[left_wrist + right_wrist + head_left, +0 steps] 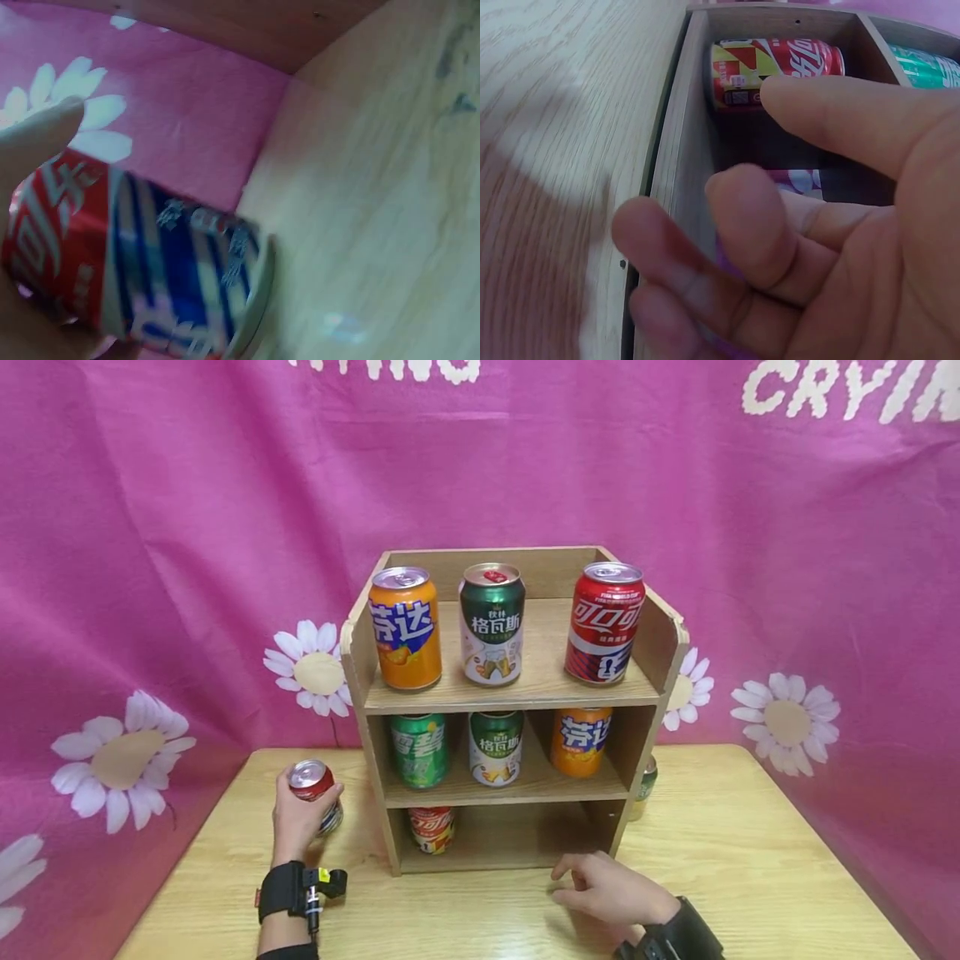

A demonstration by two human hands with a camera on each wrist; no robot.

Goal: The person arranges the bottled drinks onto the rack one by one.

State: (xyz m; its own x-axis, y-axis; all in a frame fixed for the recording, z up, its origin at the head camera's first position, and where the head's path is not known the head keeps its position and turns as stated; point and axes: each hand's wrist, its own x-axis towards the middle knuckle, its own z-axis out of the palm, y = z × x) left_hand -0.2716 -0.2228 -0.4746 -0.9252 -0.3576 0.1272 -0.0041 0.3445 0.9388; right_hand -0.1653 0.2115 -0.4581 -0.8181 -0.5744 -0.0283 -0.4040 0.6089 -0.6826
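Note:
My left hand (295,814) grips a red Coca-Cola can (311,779) left of the small wooden shelf (510,693). In the left wrist view the can's (180,262) blue-striped lower part shows, its base close to the tabletop; part of the red label is behind the fingers. In front of the shelf's bottom right corner is my right hand (611,887), fingers loosely bent and holding nothing. Across the bottom tier from it, a red and yellow Coca-Cola can (432,829) stands at the left.
The top tier holds an orange Fanta can (406,628), a green and white kvass can (492,625) and a Coca-Cola can (604,622). Below stand a Sprite (419,752), another kvass (496,748) and another Fanta (582,742). A can (646,789) shows partly behind the shelf's right side.

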